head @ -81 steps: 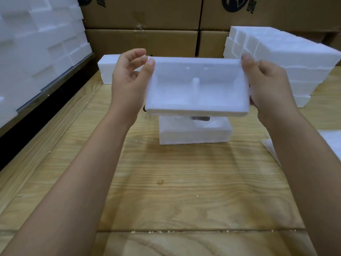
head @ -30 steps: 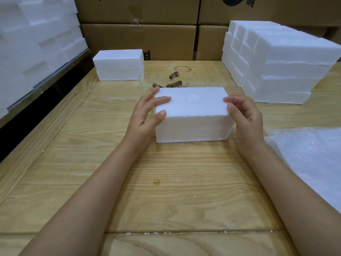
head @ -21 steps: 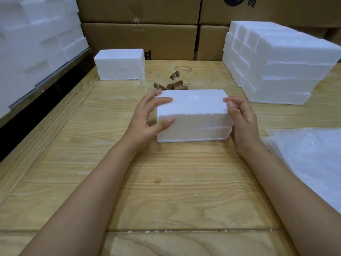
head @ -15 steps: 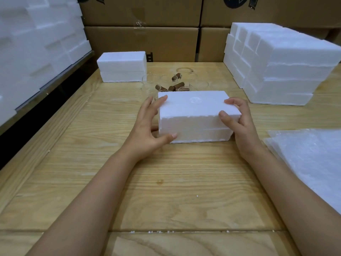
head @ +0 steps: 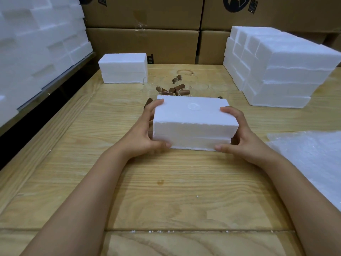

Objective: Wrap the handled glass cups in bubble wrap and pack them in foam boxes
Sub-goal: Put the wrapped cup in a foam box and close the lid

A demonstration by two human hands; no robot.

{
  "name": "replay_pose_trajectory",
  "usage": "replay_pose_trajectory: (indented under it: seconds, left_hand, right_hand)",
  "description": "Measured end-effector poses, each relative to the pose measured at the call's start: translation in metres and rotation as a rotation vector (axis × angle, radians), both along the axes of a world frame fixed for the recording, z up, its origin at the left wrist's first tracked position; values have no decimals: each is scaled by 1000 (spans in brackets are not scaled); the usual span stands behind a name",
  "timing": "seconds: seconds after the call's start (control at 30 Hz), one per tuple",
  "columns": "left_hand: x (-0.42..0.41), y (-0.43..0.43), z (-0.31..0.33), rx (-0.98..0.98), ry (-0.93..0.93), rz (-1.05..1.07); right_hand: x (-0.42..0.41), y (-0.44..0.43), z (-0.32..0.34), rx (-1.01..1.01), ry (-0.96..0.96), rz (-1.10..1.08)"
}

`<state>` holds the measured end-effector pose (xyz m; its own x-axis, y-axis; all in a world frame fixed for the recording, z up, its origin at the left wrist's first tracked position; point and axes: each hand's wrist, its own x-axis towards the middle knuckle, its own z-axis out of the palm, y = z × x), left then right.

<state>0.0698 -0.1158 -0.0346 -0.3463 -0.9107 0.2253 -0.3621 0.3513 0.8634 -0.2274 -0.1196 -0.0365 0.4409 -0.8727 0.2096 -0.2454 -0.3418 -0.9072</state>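
A closed white foam box [head: 193,122] is in the middle of the wooden table, its near edge tilted up slightly. My left hand [head: 144,135] grips its left end, fingers on top and thumb under the front edge. My right hand [head: 238,135] grips its right end the same way. Behind the box stand several clear glass cups with brown wooden handles [head: 177,88]. Sheets of bubble wrap [head: 311,159] lie at the right. What the box holds is hidden.
Another closed foam box [head: 123,68] sits at the back left. A tall stack of foam boxes [head: 276,67] fills the back right. More foam pieces [head: 36,43] line a shelf on the left. Cardboard cartons [head: 147,24] form the back wall.
The foam lid that I held up went down onto the lower half. My hands then slid from its top to its ends, and the box now lifts at the front.
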Motion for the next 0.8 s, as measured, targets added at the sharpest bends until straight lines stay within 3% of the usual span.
replay_pose_trajectory:
  seconds: [0.2, 0.53, 0.8]
  left_hand:
    - [1, -1, 1, -7, -40, 0]
    - [3, 1, 10, 39, 187, 19]
    - [1, 3, 10, 80, 264, -9]
  right_hand:
    - [-3, -4, 1, -2, 66, -9]
    - [-2, -6, 20, 172, -190, 19]
    - [2, -1, 30, 188, -169, -1]
